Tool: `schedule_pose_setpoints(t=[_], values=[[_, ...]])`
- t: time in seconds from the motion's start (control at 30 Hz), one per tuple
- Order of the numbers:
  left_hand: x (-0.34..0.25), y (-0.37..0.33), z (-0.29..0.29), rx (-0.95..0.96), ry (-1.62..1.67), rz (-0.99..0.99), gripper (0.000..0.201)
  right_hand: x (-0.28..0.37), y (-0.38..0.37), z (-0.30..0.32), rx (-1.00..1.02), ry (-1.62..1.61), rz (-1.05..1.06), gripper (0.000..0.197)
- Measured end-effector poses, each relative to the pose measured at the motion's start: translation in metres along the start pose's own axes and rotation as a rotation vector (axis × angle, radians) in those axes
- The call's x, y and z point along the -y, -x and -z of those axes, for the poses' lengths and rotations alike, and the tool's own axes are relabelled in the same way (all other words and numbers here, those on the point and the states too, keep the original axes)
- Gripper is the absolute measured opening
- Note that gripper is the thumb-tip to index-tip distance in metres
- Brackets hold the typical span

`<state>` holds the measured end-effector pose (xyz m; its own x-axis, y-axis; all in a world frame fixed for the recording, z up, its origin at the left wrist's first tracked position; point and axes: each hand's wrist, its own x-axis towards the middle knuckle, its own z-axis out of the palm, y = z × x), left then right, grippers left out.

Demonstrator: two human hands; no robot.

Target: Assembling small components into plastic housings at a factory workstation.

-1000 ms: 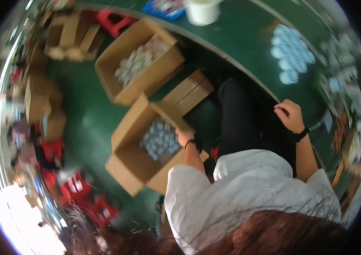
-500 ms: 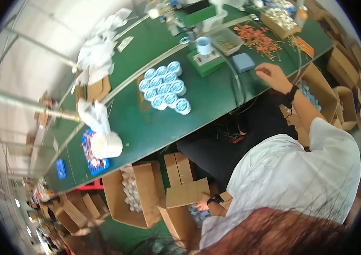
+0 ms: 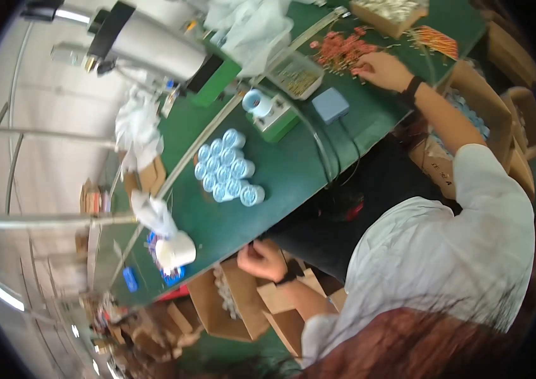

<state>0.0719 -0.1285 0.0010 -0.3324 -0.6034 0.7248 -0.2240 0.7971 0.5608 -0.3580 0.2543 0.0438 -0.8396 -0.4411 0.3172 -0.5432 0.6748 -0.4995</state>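
My right hand (image 3: 386, 71) reaches to the pile of small red-orange leaded parts (image 3: 340, 49) at the far right of the bench. Its fingers are pinched together at the pile's near edge; what lies between them, if anything, is too small to tell. My left hand (image 3: 263, 259) is just off the bench's front edge, above the cardboard boxes, with its fingers curled closed. Whatever it holds is hidden by the fingers. Between the hands, a group of light-blue round cups (image 3: 223, 165) stands on the green bench (image 3: 293, 180).
A light-blue cup (image 3: 257, 102) sits on a green device (image 3: 275, 120). Beside it are a clear tray (image 3: 294, 74) of small metal pieces and a blue square box (image 3: 330, 105) with a cable. A white tub (image 3: 176, 250) is at left. Open cartons (image 3: 242, 297) stand below the bench.
My left hand has come up out of a carton of grey-blue parts to the bench edge. My right hand has moved away from beside the blue box to the red-orange pile. The view has turned.
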Motion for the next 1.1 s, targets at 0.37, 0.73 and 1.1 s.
schedule_pose_setpoints(t=[0.37, 0.73, 1.1], values=[[-0.017, -0.037, -0.099, 0.153, -0.064, -0.048, 0.052, 0.064, -0.005, -0.037, 0.143, -0.73, -0.009, 0.024], [-0.003, -0.025, -0.107, 0.137, -0.16, 0.098, 0.053, 0.125, -0.005, -0.096, 0.144, -1.222, -0.128, 0.023], [-0.009, -0.029, -0.107, 0.12, -0.13, 0.147, 0.052, 0.123, -0.001, -0.127, 0.115, -1.144, -0.098, 0.019]])
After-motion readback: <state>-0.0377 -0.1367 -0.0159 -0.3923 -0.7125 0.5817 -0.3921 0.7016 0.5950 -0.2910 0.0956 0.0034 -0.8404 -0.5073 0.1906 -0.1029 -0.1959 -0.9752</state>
